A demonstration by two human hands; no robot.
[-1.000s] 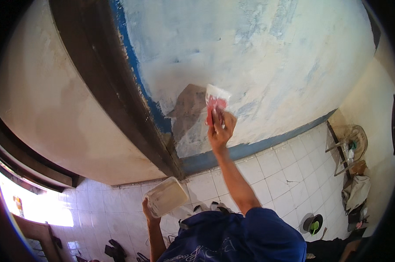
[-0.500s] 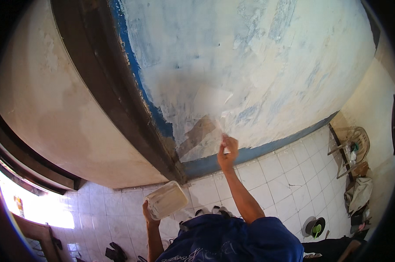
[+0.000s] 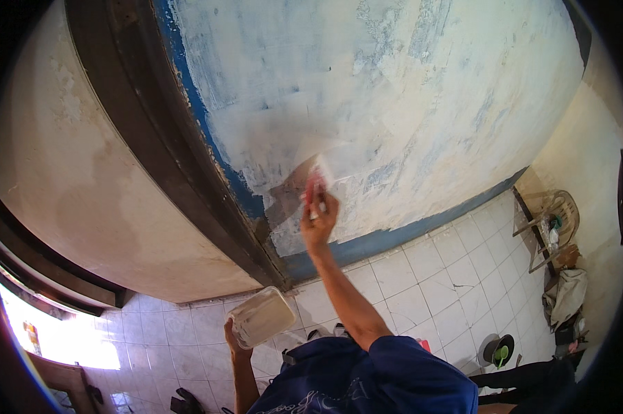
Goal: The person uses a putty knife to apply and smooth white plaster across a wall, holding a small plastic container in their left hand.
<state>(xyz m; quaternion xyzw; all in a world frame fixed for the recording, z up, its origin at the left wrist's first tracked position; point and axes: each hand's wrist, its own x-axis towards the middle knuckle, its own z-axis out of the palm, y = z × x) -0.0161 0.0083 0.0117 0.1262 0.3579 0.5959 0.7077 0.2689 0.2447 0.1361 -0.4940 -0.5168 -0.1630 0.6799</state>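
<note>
My right hand grips a red-handled putty scraper, its whitish blade blurred against the pale, patchy blue-white wall and casting a shadow there. Lower left, my left hand holds a rectangular off-white plastic tray by its left edge, low over the tiled floor. Along the wall's left side runs a dark brown frame, bordered by a strip of bare dark blue paint.
A folding chair leans by the right wall, above a grey sack. A dark bucket with a green tool stands on the tiled floor. A bright opening is at lower left.
The scraper and my right hand dropped to the lower right, then moved up and left along the wall. The tray sits slightly lower in the picture than a second ago.
</note>
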